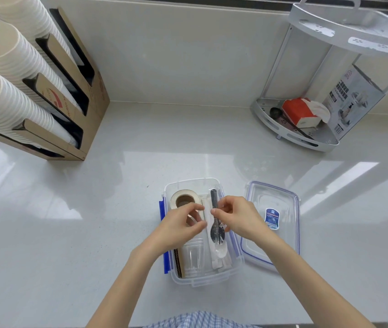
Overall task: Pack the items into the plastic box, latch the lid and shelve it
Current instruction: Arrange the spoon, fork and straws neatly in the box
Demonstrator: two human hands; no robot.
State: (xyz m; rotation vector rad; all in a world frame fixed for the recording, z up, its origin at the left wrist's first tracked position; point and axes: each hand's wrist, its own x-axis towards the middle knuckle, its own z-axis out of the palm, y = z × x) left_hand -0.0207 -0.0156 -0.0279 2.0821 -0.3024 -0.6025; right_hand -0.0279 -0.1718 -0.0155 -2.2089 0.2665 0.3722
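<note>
Both hands hover over the open plastic box (234, 263), left hand (178, 227) and right hand (239, 215) fingers loosely curled, apparently empty; best nudge the wrapped spoon (216, 229) flat before fetching the lid (280, 235) at three o'clock.

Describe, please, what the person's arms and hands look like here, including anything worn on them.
Both forearms are bare to the bottom of the picture, with no sleeves in view. The left hand and right hand wear no gloves, rings or watch. A blue-and-white checked garment shows at the bottom edge.
</note>
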